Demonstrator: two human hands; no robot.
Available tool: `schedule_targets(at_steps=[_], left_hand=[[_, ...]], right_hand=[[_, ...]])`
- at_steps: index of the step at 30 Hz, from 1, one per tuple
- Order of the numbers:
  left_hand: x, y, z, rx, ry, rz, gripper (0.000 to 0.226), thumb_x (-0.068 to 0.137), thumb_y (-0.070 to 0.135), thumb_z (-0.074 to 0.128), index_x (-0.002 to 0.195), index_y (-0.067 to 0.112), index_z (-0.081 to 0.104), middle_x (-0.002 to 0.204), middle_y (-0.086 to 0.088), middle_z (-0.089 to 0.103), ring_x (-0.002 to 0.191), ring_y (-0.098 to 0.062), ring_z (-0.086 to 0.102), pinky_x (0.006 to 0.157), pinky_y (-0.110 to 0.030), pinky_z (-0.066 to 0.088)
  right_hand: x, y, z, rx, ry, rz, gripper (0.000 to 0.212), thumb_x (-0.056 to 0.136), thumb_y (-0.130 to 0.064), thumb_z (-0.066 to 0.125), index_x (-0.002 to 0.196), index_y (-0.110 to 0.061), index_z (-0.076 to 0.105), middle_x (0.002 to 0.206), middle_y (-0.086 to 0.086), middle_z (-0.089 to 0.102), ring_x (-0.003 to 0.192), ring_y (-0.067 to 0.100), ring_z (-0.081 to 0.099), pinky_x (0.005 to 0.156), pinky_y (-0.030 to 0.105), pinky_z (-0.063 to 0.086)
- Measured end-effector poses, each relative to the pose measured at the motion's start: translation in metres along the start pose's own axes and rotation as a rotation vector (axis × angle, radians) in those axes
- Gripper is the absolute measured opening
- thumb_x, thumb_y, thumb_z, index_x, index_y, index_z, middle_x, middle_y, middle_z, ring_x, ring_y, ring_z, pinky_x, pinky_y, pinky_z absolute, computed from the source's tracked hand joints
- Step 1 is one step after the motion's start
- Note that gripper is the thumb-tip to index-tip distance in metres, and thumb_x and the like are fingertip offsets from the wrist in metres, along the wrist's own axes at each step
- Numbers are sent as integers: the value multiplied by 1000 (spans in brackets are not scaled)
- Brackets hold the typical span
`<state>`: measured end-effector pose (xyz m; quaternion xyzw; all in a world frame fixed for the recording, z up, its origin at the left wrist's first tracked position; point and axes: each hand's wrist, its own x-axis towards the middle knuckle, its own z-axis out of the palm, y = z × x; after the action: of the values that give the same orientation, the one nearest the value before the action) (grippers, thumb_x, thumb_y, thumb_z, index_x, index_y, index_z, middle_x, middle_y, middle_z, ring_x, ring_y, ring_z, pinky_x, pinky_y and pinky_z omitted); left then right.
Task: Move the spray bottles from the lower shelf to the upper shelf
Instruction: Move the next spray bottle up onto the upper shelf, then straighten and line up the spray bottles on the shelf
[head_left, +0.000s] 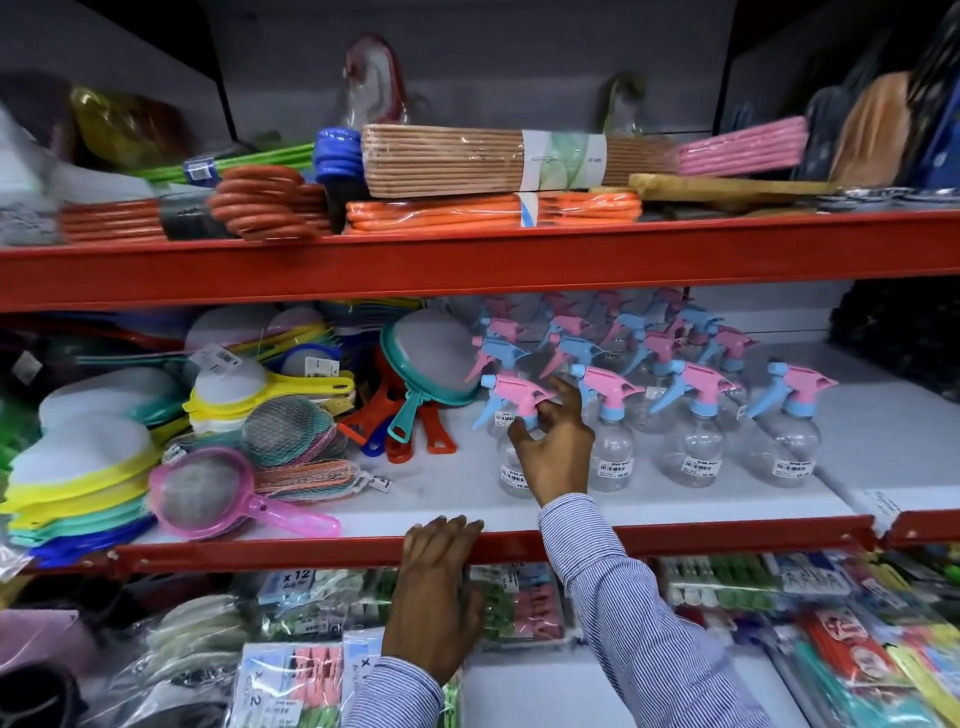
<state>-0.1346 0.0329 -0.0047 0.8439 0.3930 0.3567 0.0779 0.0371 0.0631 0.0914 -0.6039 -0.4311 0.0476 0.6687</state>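
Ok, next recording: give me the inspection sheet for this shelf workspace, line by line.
Surface: lower shelf, white deck with red front rail; upper shelf already crowded.
Job's things: spray bottles, clear with pink and blue triggers, standing in rows on the lower shelf; none on the upper shelf.
Clutter: strainers left of the bottles; wrapped bundles above.
Grippers: right hand, fingers around the front-left bottle's neck; left hand resting on the rail.
Cables: nothing seen.
Surroundings: packaged goods on the shelf below.
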Motion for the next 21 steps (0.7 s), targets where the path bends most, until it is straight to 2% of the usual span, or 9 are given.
schedule_targets(at_steps=[4, 7, 10, 13, 15, 18, 19, 21], left_hand=[[-1, 2, -2, 11, 9, -4, 68, 64, 10, 64, 130, 21, 52, 127, 0, 60, 122, -17, 42, 105, -49, 40], [-2, 3, -3, 30, -9, -11, 70, 64, 12, 65, 132, 23, 50, 130, 1, 58, 125, -18, 42, 108, -48, 38], [0, 3, -4, 53, -36, -31, 67, 69, 21, 62, 135, 23, 48, 135, 0, 56, 128, -19, 41, 111, -46, 35], [8, 10, -9, 8, -53, -92, 60, 75, 31, 58, 134, 20, 49, 136, -3, 56, 126, -22, 46, 111, -43, 34], [18, 16, -14, -71, -29, -136, 55, 79, 31, 62, 131, 17, 52, 131, -6, 60, 121, -24, 52, 107, -35, 38], [44, 22, -12, -202, -26, -207, 55, 81, 29, 68, 131, 13, 53, 130, -9, 61, 117, -24, 57, 101, -32, 42], [55, 23, -8, -255, -35, -243, 58, 80, 28, 70, 132, 12, 52, 130, -9, 61, 114, -23, 59, 99, -33, 46], [77, 29, -3, -371, -68, -327, 63, 77, 24, 75, 133, 10, 50, 128, -7, 61, 106, -20, 61, 92, -32, 50]], right_hand=[[-3, 0, -3, 78, -17, 24, 58, 77, 1, 74, 127, -18, 50, 106, 1, 70, 96, 10, 68, 81, 0, 46], [-5, 4, -5, 69, -31, 43, 61, 77, -5, 77, 128, -23, 50, 115, 4, 70, 102, 11, 68, 92, 20, 53], [-10, 8, -12, 15, -40, 42, 59, 77, -12, 78, 129, -22, 53, 119, 5, 69, 106, 12, 67, 96, 30, 54], [-21, 10, -29, 1, -4, -6, 54, 78, -12, 76, 127, -23, 55, 113, 0, 70, 99, 9, 67, 92, 24, 53], [-31, 13, -43, -33, 32, -20, 44, 78, -14, 77, 118, -22, 61, 103, -5, 72, 86, 6, 69, 83, 19, 55], [-38, 24, -58, -135, 38, 26, 21, 77, -16, 78, 96, -20, 71, 85, -5, 74, 69, 3, 69, 74, 29, 60], [-37, 29, -59, -165, 1, 55, 20, 77, -16, 78, 96, -18, 72, 85, -3, 75, 68, 5, 69, 74, 32, 61], [-29, 38, -58, -225, -139, 117, 30, 78, -17, 77, 107, -12, 71, 100, 2, 75, 74, 13, 71, 81, 34, 60]])
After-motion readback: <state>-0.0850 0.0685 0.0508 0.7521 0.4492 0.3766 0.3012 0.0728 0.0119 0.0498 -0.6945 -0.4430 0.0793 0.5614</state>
